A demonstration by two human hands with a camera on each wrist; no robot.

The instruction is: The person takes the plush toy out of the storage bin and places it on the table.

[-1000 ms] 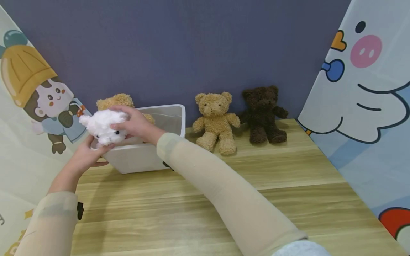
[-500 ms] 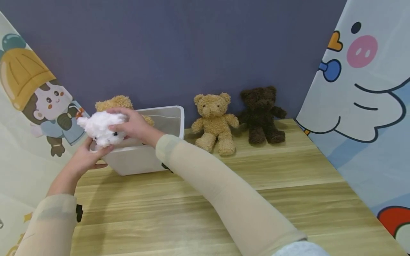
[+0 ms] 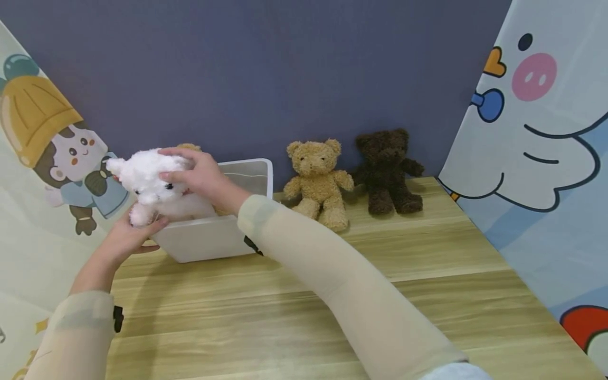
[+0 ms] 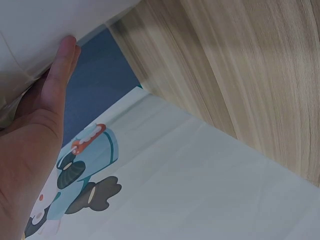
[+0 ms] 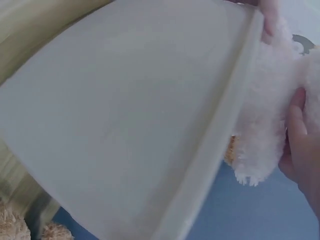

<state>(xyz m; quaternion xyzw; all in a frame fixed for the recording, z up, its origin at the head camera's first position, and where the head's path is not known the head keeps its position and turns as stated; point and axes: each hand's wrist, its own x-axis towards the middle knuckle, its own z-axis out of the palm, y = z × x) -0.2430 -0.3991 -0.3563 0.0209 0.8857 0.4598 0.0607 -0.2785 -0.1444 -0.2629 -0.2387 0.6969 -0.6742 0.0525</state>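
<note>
Upward went the white plush toy (image 3: 149,166) since the last frame, the right grip (image 3: 201,177) rising with it, and the tan bear (image 3: 189,147) behind dropped nearly out of sight, just a curve of fur left showing.

Nearest me, the right sleeve (image 3: 328,264) cut over the wooden surface (image 3: 214,322) and ran off the bottom edge. Then the left grip (image 3: 125,232), holding the white bin (image 3: 209,237) at its left end: thumb at the rim, fingers straight along the outside. My left wrist feed gave me those fingers and no toy at all.

On to the toy itself, head above the rim at that same end, and the right grip had it by the head, thumb across the brow, fingers over the top. Light, I judged, soft all through; fur that would squash before it slipped, nothing fragile there. The head served, but I fancied the chest for less wobble. Its lower body vanished behind the bin's front; whether it touched bottom, I couldn't tell. My right wrist feed was blurred, pale fur beside pale plastic.

Farther back sat the golden bear (image 3: 313,158), one foot behind the sleeve, then the dark brown bear (image 3: 387,171), features murky, before the blue wall (image 3: 285,68).
</note>
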